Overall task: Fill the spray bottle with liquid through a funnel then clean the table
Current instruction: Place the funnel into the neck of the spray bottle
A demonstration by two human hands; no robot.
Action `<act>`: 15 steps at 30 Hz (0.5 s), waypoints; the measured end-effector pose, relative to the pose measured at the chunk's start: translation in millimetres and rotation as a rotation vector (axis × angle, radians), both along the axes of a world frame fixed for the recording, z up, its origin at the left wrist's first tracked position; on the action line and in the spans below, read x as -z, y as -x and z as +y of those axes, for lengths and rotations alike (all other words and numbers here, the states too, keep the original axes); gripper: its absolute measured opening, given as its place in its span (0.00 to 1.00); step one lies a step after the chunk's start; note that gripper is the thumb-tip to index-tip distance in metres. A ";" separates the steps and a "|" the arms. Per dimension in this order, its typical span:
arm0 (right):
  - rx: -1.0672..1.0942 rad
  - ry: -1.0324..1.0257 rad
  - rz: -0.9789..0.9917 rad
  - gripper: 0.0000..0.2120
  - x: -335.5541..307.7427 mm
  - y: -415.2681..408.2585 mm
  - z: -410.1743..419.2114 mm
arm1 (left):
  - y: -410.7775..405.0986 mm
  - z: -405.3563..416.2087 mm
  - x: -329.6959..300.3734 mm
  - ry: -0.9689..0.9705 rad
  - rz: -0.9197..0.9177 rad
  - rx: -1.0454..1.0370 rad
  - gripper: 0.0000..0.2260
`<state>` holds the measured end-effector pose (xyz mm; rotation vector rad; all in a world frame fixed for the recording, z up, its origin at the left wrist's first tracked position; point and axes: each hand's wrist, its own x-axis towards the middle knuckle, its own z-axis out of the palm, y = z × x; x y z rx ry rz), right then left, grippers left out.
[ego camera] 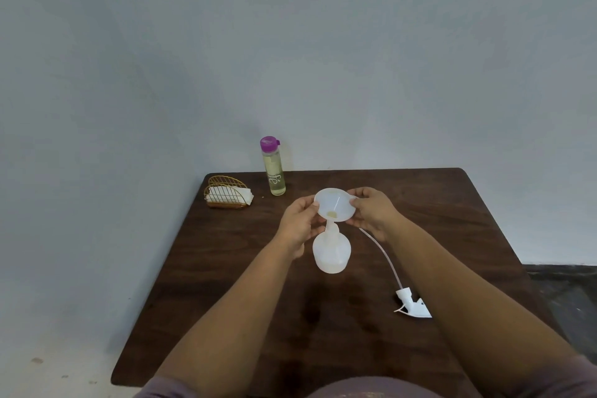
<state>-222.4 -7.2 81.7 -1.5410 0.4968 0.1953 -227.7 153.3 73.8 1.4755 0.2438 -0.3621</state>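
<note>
Both hands [298,223] [374,213] pinching funnel [334,205] rim above spray bottle [331,249].

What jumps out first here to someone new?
Both hands, left hand and right hand, hold a white funnel seated in the neck of the white spray bottle at table centre. The spray head lies detached to the right; a purple-capped bottle stands at the far edge.

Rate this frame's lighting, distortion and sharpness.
Head view: soft, even light, no glare; wide-angle lens bows the table edges; funnel, both hands and bottle fairly sharp; translucent white plastic shows weak contrast; forearms loom large near the bottom.
</note>
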 end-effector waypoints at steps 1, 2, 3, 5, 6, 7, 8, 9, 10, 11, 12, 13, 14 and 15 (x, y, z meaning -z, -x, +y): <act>0.000 0.011 0.000 0.08 0.2 0.3 0.1 | 0.4 0.8 1.9 0.006 0.010 0.007 0.12; 0.001 0.016 0.002 0.08 0.3 0.6 0.3 | 0.8 1.5 3.9 0.017 0.023 0.011 0.12; 0.002 0.016 0.006 0.08 0.7 1.0 0.6 | 1.0 2.1 6.6 0.027 0.037 0.012 0.12; 0.002 0.020 0.008 0.08 1.6 2.4 2.2 | 1.3 2.8 11.0 0.040 0.056 0.007 0.11; 0.007 0.024 0.008 0.08 2.5 2.8 3.0 | 1.2 2.6 12.3 0.038 0.061 0.006 0.11; 0.015 0.026 0.010 0.09 3.7 2.7 3.9 | 0.7 2.6 13.8 0.031 0.065 0.006 0.11; 0.026 0.025 0.014 0.09 5.1 2.5 4.9 | 0.0 2.4 14.8 0.025 0.069 0.006 0.11; 0.033 0.022 0.017 0.11 6.6 2.3 6.0 | -0.6 2.2 16.0 0.021 0.075 0.006 0.11; 0.034 0.019 0.021 0.13 7.9 2.5 7.0 | -0.9 2.1 16.9 0.021 0.080 0.005 0.11; 0.034 0.019 0.028 0.15 9.5 2.6 8.0 | -0.9 1.9 18.2 0.027 0.085 0.004 0.11; 0.033 0.021 0.037 0.17 10.6 2.7 8.8 | -0.9 1.6 19.3 0.036 0.090 0.003 0.11; 0.034 0.015 0.047 0.17 11.5 2.9 9.5 | -1.3 1.4 20.4 0.042 0.092 0.002 0.11; 0.041 -0.003 0.058 0.17 12.1 3.4 10.1 | -1.6 1.3 21.3 0.046 0.092 0.001 0.12; 0.051 -0.029 0.070 0.15 12.3 4.2 10.7 | -2.0 1.1 22.1 0.048 0.091 0.000 0.12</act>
